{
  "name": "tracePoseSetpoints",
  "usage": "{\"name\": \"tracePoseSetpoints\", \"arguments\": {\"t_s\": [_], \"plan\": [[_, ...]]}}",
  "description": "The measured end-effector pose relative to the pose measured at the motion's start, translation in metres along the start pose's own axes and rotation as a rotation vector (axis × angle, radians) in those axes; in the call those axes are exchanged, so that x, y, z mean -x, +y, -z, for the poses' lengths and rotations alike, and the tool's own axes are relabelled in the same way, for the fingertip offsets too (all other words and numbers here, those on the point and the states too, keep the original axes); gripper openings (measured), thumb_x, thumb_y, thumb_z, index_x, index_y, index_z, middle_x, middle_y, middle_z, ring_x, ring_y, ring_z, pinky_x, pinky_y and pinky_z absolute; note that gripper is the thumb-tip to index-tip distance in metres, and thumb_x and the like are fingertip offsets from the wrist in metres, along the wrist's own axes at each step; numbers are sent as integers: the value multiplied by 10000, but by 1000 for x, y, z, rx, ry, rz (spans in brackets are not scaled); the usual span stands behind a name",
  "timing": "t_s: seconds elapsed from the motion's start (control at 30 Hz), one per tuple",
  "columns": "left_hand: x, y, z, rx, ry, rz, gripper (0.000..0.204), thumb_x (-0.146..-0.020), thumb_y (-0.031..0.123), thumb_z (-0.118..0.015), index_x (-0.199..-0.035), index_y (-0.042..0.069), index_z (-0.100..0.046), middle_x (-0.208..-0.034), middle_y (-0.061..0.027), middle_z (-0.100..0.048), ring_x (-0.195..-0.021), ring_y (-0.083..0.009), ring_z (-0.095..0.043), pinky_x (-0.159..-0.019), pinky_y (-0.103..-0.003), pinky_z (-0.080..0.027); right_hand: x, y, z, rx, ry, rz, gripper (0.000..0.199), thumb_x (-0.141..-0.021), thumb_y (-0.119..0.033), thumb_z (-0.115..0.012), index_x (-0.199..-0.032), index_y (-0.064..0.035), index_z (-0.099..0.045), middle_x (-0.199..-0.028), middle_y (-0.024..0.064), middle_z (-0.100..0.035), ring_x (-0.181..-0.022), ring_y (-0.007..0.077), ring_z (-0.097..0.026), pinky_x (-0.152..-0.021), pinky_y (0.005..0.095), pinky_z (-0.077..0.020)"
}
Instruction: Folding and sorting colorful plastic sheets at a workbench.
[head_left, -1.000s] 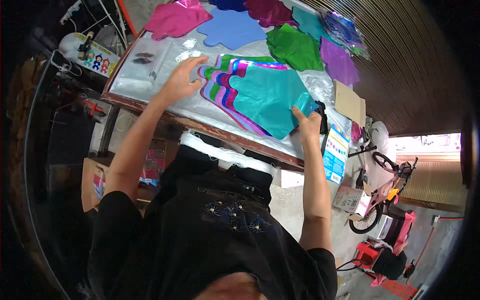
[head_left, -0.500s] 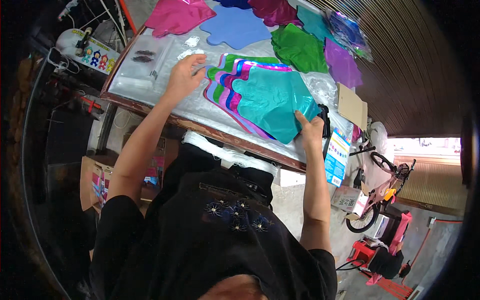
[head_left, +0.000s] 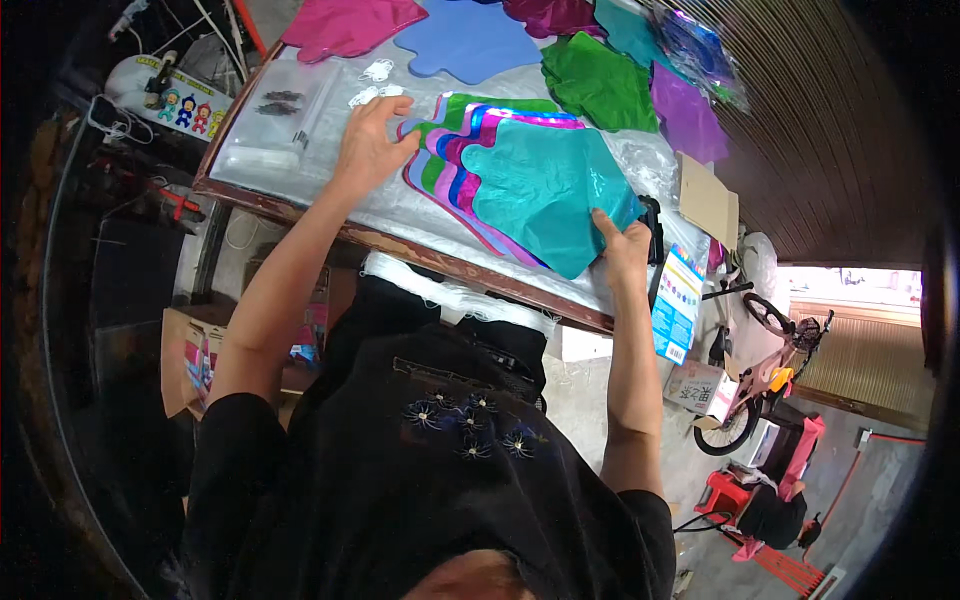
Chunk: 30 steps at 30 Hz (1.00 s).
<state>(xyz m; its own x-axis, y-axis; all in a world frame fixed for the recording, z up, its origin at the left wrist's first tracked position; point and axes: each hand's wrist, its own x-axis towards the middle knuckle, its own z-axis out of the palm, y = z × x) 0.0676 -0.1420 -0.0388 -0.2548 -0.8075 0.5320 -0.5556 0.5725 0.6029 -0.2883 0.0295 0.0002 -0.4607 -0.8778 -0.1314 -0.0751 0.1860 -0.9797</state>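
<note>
Head view: the fisheye rim blacks out the frame's left and right edges, and the foil shapes along the upper edge — a pink one (head_left: 350, 25), a blue one (head_left: 470, 40), a green one (head_left: 600, 85) — are partly cut off. The small white bits (head_left: 375, 82) beside the clear plastic bags (head_left: 275, 125) in the upper left are too small to identify.

The left hand (head_left: 368, 150), upper centre-left, lies palm down with fingers loosely spread on the left edge of the fanned stack of foil sheets (head_left: 450, 150). That stack sits at upper centre on the clear-covered table (head_left: 300, 205), the teal foil sheet (head_left: 545, 190) on top. The right hand (head_left: 625, 250), centre-right, grips the teal sheet's lower right corner; the thumb lies on top, while the fingers are tucked beneath and hidden — it looks like a pinch, though I cannot be sure.

Against the frame half a second earlier, both hands sit at the same edges of the stack, which has barely shifted; only the camera seems slightly moved.
</note>
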Motion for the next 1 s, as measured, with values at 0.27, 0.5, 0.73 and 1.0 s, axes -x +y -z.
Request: {"name": "tracePoseSetpoints", "arguments": {"t_s": [0.27, 0.5, 0.73, 1.0], "plan": [[0, 4, 1, 11, 23, -5, 442, -755, 106, -808, -1172, 56, -673, -1069, -109, -706, -1017, -300, -649, -927, -410, -485, 6, -17, 0, 31, -2, -17, 144, -901, -130, -758, -955, -1, -724, -816, 24, -711, -593, 75, -596, -480, 243, -388], [1, 5, 3, -13, 5, 6, 448, -785, 104, -801, -1213, 64, -673, -1109, -114, -705, -1036, -293, -643, -928, -403, -505, 7, -20, 3, -1, -23, -3, 156, -905, -138, -758, -925, 9, -711, -771, 15, -694, -562, 86, -589, -467, 248, -397], [1, 6, 4, -8, -10, 11, 461, -785, 100, -804, -1224, 72, -668, -1117, -105, -707, -1039, -288, -643, -919, -403, -511, 16, -36, 27, 1132, 46, 143, 377, -847, -128, -766, -1148, 67, -649, -995, 188, -741, -767, 353, -717, -682, 441, -571], [0, 6, 13, 80, -94, 37, 517, -818, 58, -739, -1322, 92, -626, -1225, -107, -683, -1137, -282, -627, -974, -395, -503, 15, -42, 21, 1436, -112, 685, 870, -721, -99, -736, -1509, 31, -391, -1430, 271, -544, -1443, 412, -399, -1248, 541, -206]]}}
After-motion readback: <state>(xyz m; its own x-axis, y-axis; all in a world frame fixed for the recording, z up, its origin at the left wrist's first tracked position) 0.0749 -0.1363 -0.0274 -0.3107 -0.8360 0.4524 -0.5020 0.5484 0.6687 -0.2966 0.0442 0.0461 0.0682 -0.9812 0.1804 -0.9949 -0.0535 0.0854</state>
